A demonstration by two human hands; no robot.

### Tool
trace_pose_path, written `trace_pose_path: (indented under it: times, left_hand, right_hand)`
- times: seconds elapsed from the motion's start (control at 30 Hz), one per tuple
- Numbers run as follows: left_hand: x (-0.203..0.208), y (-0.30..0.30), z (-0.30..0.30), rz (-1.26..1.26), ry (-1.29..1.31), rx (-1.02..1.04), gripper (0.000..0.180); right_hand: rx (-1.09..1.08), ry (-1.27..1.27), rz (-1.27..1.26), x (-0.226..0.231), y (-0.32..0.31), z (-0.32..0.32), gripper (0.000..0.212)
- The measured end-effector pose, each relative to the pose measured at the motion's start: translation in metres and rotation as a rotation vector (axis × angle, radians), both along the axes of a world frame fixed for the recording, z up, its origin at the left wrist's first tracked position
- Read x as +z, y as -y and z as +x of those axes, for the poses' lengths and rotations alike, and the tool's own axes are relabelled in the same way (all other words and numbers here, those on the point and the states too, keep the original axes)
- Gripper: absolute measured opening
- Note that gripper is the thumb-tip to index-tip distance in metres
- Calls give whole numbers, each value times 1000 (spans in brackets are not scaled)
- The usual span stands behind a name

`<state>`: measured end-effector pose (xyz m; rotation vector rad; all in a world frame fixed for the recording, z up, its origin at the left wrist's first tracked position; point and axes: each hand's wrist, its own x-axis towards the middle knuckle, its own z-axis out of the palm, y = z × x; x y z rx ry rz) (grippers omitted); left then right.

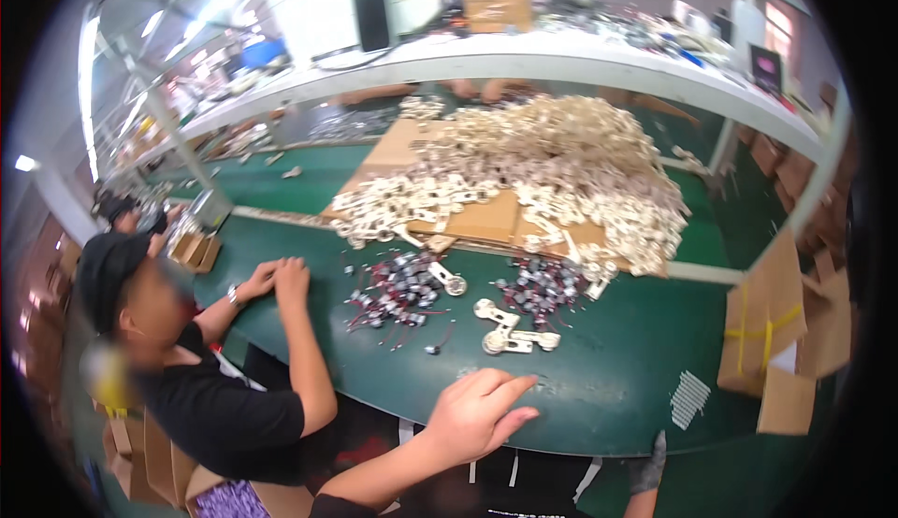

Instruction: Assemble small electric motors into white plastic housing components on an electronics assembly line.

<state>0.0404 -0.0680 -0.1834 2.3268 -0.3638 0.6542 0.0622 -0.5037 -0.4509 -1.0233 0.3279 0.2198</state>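
My left hand (pixel 479 417) hovers above the near part of the green table, thumb and forefinger apart, with nothing visible between them. Beyond its fingertips lie a few cream plastic arm-shaped parts (pixel 510 338), touching each other. Farther back are two heaps of small motor-like parts with thin wires, a left heap (pixel 398 289) and a right heap (pixel 543 289). One cream part (pixel 447 278) rests against the left heap. At the table's near right edge is my right hand (pixel 646 467) in a grey glove, a finger stretched out; its other fingers are hard to see. Nothing shows in it.
A large pile of cream plastic parts (pixel 561 163) covers cardboard at the back. A perforated light sheet (pixel 689 399) lies at the right, near open cardboard boxes (pixel 772 331). A white shelf (pixel 561 55) spans above. At my left sits a co-worker (pixel 224 396), hands together on the table.
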Motion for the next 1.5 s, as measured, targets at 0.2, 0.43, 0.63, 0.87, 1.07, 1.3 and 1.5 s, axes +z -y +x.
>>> trace_pose_path:
  times: [0.2, 0.43, 0.63, 0.87, 1.07, 1.3, 1.5]
  left_hand:
    - [-84, 0, -6, -647, 131, -98, 50]
    - [-77, -9, -1, -538, 212, -184, 51]
    - [-88, 5, -5, -784, 213, -156, 46]
    - [-74, -10, 2, -463, 302, -153, 48]
    - [-90, 5, -5, -614, 280, -134, 46]
    - [-84, 1, 5, -560, 426, -89, 45]
    - [-85, -2, 1, -422, 381, -30, 57]
  right_hand:
    - [90, 2, -23, -29, 17, 16, 71]
    - [57, -191, -102, 13, 7, 10, 68]
    - [21, -206, -78, 8, 6, 12, 71]
    - [33, -216, -76, -17, 19, 13, 77]
    - [63, -208, -62, -9, 11, 14, 79]
    - [7, -180, -28, -12, 13, 13, 84]
    - [2, -221, -42, -13, 15, 15, 83]
